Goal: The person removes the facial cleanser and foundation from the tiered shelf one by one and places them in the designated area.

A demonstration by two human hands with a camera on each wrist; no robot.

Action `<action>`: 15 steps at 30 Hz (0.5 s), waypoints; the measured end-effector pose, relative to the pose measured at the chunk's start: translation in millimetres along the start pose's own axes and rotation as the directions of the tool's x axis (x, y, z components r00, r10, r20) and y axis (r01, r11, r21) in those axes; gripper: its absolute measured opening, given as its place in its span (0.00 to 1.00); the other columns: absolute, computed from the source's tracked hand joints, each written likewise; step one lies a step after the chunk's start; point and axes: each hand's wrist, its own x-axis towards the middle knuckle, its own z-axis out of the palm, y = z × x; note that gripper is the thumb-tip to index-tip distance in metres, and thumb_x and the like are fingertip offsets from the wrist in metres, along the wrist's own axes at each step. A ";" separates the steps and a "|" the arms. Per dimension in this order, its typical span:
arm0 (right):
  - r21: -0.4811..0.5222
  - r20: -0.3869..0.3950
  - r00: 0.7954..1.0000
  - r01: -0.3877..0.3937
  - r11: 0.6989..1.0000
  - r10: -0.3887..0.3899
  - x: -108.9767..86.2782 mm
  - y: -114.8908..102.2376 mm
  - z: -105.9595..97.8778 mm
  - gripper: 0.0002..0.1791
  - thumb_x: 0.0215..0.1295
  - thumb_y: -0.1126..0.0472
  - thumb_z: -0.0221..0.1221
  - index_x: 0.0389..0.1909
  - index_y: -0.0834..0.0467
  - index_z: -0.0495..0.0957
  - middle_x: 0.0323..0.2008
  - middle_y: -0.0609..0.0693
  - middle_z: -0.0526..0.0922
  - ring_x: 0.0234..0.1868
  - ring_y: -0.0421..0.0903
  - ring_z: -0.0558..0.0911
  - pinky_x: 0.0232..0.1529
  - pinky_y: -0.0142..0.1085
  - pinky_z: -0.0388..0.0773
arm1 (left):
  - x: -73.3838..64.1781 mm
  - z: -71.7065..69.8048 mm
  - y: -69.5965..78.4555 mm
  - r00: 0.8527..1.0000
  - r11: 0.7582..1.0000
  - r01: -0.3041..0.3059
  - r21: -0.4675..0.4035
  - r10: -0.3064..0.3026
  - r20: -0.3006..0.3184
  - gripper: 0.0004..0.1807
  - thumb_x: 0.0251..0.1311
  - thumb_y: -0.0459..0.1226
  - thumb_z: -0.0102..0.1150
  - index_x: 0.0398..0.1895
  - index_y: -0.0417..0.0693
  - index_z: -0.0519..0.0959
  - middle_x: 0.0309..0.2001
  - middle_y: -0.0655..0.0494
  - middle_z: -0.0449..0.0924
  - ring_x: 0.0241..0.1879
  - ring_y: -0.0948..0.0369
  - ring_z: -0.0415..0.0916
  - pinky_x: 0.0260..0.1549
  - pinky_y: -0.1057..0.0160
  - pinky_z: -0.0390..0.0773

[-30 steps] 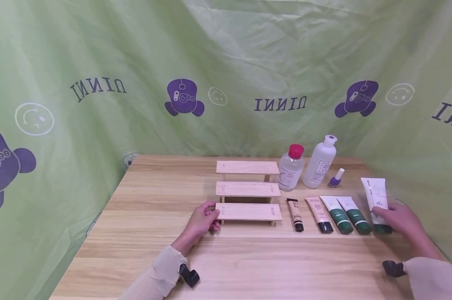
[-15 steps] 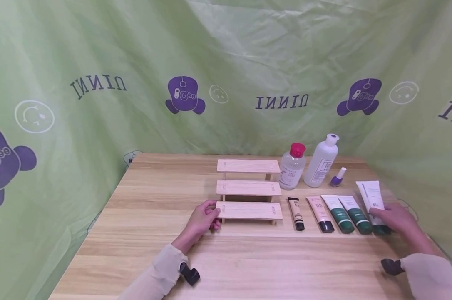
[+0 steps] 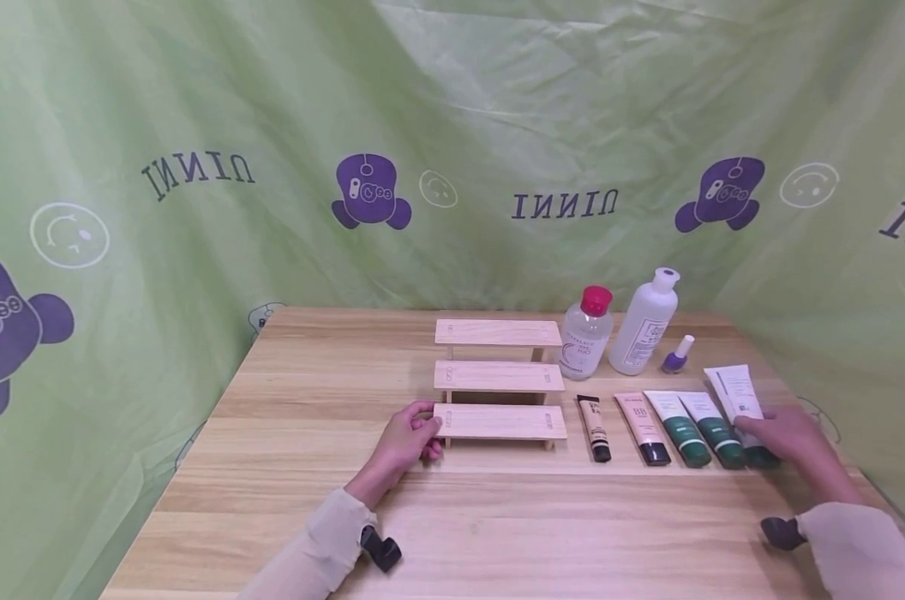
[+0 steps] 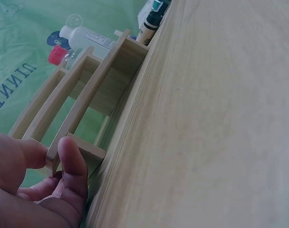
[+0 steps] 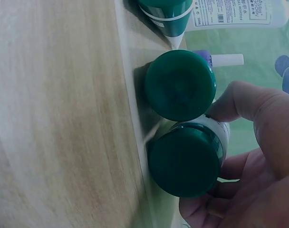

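My left hand [image 3: 405, 437] pinches the left end of the lowest step of a three-step wooden display stand [image 3: 500, 422]; the left wrist view shows thumb and fingers around the board's corner [image 4: 53, 161]. At the right of the table, my right hand [image 3: 792, 435] grips a white cosmetic tube with a green cap [image 3: 736, 392]. Its cap [image 5: 185, 161] sits close beside the cap of the neighbouring green-and-white tube [image 3: 715, 433] in the right wrist view. Left of that lie another green-and-white tube [image 3: 679, 429], a pink BB cream tube [image 3: 643, 429] and a small beige tube [image 3: 593, 429].
Behind the tubes stand a clear bottle with a red cap [image 3: 584, 337], a white bottle [image 3: 645, 323] and a purple nail polish bottle [image 3: 677, 357]. The wooden table [image 3: 452, 533] ends at a green printed curtain [image 3: 452, 100] at back and sides.
My right hand has moved left with the white tube, bringing it closer to the row of tubes. My left hand stays on the stand.
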 end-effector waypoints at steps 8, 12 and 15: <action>0.027 0.036 0.997 -0.067 0.997 0.066 2.2 -0.1 2.7 0.47 0.68 0.39 0.52 0.58 0.84 0.61 0.51 0.84 0.67 0.45 0.72 0.73 0.41 0.57 0.76 | 1.8 -0.2 0.2 1.000 1.000 0.006 -0.003 -0.006 -0.007 0.24 0.67 0.33 0.54 0.65 0.37 0.68 0.25 0.49 0.80 0.19 0.61 0.76 0.20 0.66 0.80; 0.034 0.029 0.997 -0.074 0.997 0.073 2.7 1.0 3.4 0.48 0.67 0.38 0.52 0.58 0.84 0.61 0.53 0.85 0.65 0.47 0.75 0.72 0.42 0.59 0.76 | 1.5 0.1 0.5 1.000 1.000 0.005 -0.004 -0.005 -0.005 0.23 0.67 0.33 0.54 0.64 0.36 0.68 0.25 0.49 0.80 0.19 0.62 0.76 0.20 0.67 0.80; 0.036 0.027 0.997 -0.073 0.997 0.072 1.7 1.0 4.5 0.47 0.67 0.39 0.52 0.58 0.84 0.61 0.53 0.85 0.66 0.47 0.74 0.73 0.42 0.58 0.76 | 1.2 0.0 -0.1 1.000 1.000 0.008 -0.005 -0.008 -0.004 0.23 0.67 0.33 0.54 0.64 0.36 0.68 0.25 0.49 0.80 0.19 0.61 0.76 0.20 0.66 0.80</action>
